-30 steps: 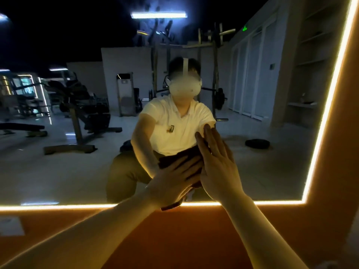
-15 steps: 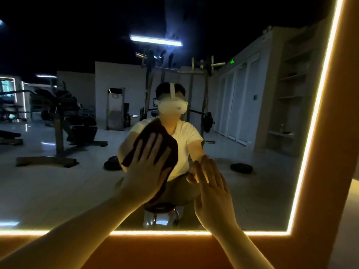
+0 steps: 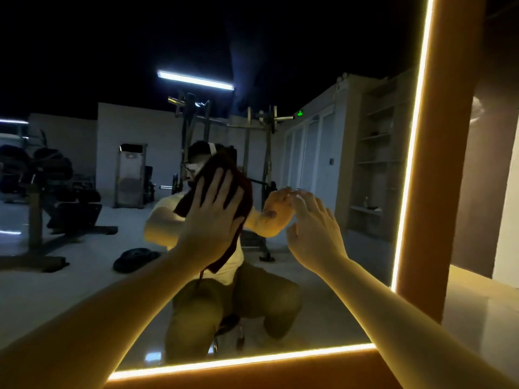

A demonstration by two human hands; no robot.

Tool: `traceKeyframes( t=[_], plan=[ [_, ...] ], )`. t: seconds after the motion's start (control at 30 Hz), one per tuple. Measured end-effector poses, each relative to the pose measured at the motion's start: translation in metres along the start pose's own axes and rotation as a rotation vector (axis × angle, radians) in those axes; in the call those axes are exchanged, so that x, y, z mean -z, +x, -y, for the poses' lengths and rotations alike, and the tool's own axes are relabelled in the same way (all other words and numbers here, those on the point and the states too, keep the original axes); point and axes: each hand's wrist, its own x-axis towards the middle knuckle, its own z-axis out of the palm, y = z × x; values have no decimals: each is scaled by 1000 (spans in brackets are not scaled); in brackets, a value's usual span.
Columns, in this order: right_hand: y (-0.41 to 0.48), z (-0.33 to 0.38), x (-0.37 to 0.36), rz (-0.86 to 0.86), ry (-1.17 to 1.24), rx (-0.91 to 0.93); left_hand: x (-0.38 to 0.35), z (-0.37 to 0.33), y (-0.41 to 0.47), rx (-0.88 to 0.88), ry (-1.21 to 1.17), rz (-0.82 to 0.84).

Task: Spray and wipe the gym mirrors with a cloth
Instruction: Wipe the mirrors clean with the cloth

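Head view shows the left grip [image 3: 213, 217], fingers flat and wide, pressing the dark red cloth [image 3: 242, 189] against the mirror [image 3: 84, 276] near its middle, while the empty, spread right grip [image 3: 314, 234] at the cloth's 3 o'clock seems to touch bare glass, risking fresh smears, and the unpinched cloth could slide.

Single head-worn wide-angle view, close against a gym mirror [image 3: 84, 276].

I look out from the wearer's head, facing forward and slightly down, almost square to the glass. Both forearms enter from the bottom edge and reach the glass, with the left hand [image 3: 213, 217] at centre frame and the right hand [image 3: 314, 234] just right of it. The view is tilted, so the glowing light strip [image 3: 410, 164] on the mirror's right and lower edges runs slanted. The wearer's crouched reflection [image 3: 224, 299] sits at centre.
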Motion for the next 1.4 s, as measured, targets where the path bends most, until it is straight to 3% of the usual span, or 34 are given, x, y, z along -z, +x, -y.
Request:
traceKeyframes(
  t=[0.1,0.17,0.43,0.63,0.73,0.87,0.93,1.03,1.1,1.17,1.23,1.3,1.4],
  plan=[
    [21,-15,4,-86,-24,56,-11,3,-5,-278,74,31],
    [39,-28,7,-141,-51,77,-9,11,6,-303,122,15],
    [123,-66,32,-327,-143,138,26,39,118,-122,195,-3],
    [192,-73,61,-439,-209,219,28,17,166,257,101,-183],
    [216,-80,73,-463,-169,206,6,-16,133,42,167,-122],
    [222,-86,58,-500,-194,202,23,19,138,-264,263,4],
    [226,-86,51,-530,-197,198,43,49,175,-185,285,-16],
    [230,-87,48,-566,-194,198,80,81,253,182,221,-123],
    [232,-87,47,-575,-185,204,90,81,293,411,139,-205],
    [233,-87,48,-581,-168,212,80,56,306,525,86,-272],
    [230,-87,52,-600,-138,224,54,15,284,400,110,-264],
    [228,-90,64,-647,-92,270,33,-12,243,136,132,-195],
    [236,-98,86,-703,-59,352,39,15,213,-194,266,-27]
  ],
)
